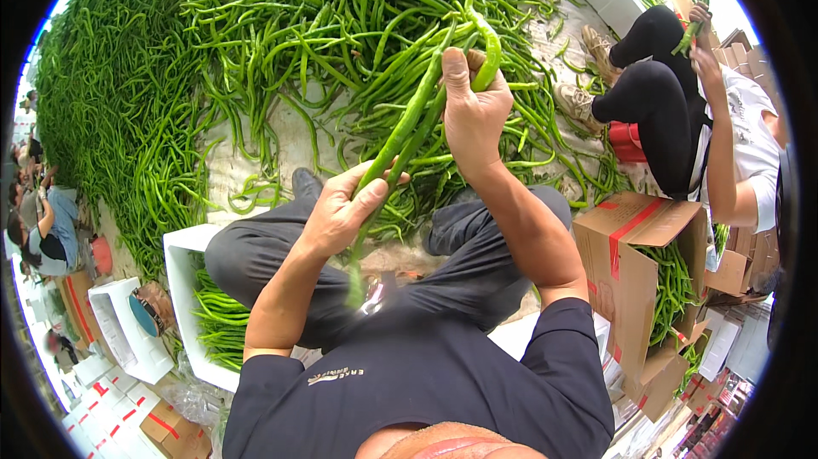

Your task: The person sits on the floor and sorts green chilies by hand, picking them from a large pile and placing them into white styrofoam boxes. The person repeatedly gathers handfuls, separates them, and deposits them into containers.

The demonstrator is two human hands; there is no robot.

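Note:
Two long green chili peppers (409, 117) stretch slantwise between my hands above my lap. My left hand (348, 206) grips their lower part, thumb on top. Around their upper part my right hand (476, 98) is closed, with its thumb pointing up. A paler, curved green pepper (491, 50) is also held in that right hand, its tip bending over the fingers. Just beyond my hands spreads a big heap of loose green chili peppers (275, 37) on a pale ground sheet (246, 123). Something green and blurred hangs below my left hand.
At my left stands a white foam box (177, 280) partly filled with peppers. A taped cardboard box (620, 267) holding peppers is at my right. Beyond it a seated person (664, 94) holds peppers. More foam boxes (124, 331) and people (48, 222) are farther left.

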